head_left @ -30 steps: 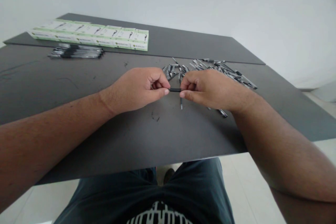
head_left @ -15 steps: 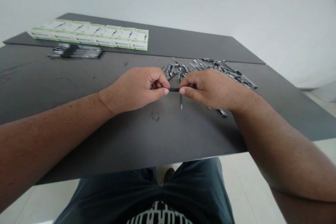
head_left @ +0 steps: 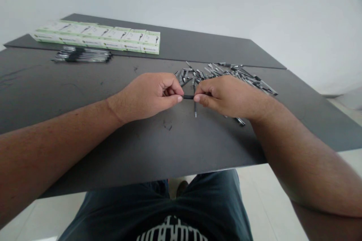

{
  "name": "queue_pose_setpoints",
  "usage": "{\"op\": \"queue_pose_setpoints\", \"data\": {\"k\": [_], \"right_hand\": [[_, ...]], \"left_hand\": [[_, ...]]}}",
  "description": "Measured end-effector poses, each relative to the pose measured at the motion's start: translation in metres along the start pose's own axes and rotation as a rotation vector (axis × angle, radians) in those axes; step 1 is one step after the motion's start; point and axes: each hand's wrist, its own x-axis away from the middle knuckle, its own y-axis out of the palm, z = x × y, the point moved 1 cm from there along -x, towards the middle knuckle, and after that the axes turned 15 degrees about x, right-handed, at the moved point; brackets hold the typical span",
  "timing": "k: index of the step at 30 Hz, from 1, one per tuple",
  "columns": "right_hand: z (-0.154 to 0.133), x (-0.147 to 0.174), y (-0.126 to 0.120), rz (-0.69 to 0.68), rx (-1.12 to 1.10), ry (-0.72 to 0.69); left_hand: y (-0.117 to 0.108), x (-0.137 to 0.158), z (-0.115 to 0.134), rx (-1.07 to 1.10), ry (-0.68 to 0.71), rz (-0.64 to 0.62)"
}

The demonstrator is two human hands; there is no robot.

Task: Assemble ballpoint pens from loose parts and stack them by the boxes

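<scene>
Between my two hands a pen point(head_left: 188, 97) lies level, its black middle showing in the gap between my fingertips. My left hand point(head_left: 154, 94) pinches one end with thumb and forefinger. On the other end, my right hand point(head_left: 223, 96) has a like pinch. The pen's ends are hidden inside my fingers. Behind and beneath my right hand spreads a loose heap of pens and pen parts point(head_left: 249, 78), some clear and some black. One thin piece point(head_left: 195, 110) points toward me just below the held pen.
A row of white and green boxes point(head_left: 149, 41) stands at the back left on the dark table point(head_left: 158, 150). In front of the boxes lies a neat bundle of pens point(head_left: 82, 55). A pale wall rises behind, and my legs are below the table's near edge.
</scene>
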Motion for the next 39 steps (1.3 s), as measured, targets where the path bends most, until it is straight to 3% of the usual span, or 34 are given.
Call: {"op": "queue_pose_setpoints", "data": {"k": [39], "right_hand": [[-0.0018, 0.0002, -0.0023, -0.015, -0.038, 0.025]], "left_hand": [[0.0008, 0.0005, 0.0019, -0.023, -0.006, -0.017]]}}
